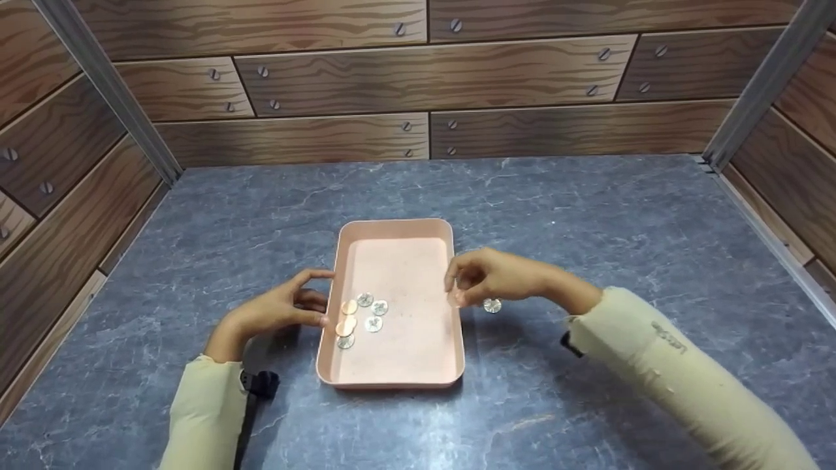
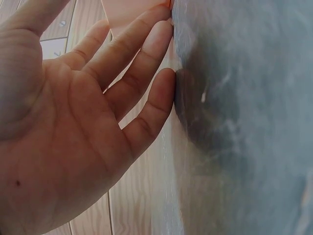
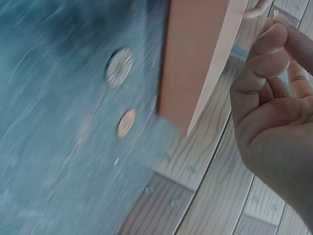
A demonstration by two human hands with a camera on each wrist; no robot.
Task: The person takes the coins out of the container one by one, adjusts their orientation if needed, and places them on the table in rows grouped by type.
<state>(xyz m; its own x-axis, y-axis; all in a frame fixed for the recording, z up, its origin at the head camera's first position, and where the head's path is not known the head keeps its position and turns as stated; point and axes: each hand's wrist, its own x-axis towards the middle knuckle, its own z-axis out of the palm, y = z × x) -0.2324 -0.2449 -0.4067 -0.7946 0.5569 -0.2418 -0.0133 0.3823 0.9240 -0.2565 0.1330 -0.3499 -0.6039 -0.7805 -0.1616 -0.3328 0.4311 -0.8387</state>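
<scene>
A shallow pink tray (image 1: pixel 395 224) lies on the grey marbled table, with several silver and copper coins (image 1: pixel 362 316) clustered in its left half. My left hand (image 1: pixel 320 297) rests at the tray's left rim, its straight fingers (image 2: pixel 146 54) touching the rim and the table. Over the right rim my right hand (image 1: pixel 454 287) hovers, fingers curled together, pinching what looks like a copper coin (image 1: pixel 456 299). Beside the tray's outer wall (image 3: pixel 195 58) a silver coin (image 3: pixel 119 67) and a copper coin (image 3: pixel 126 122) lie on the table. The head view shows that silver coin (image 1: pixel 492 305) under my right hand.
Wood-patterned walls (image 1: pixel 424 85) close in the table at the back and on both sides, with metal corner posts (image 1: pixel 751 91). Bare grey tabletop (image 1: pixel 588 209) stretches around the tray.
</scene>
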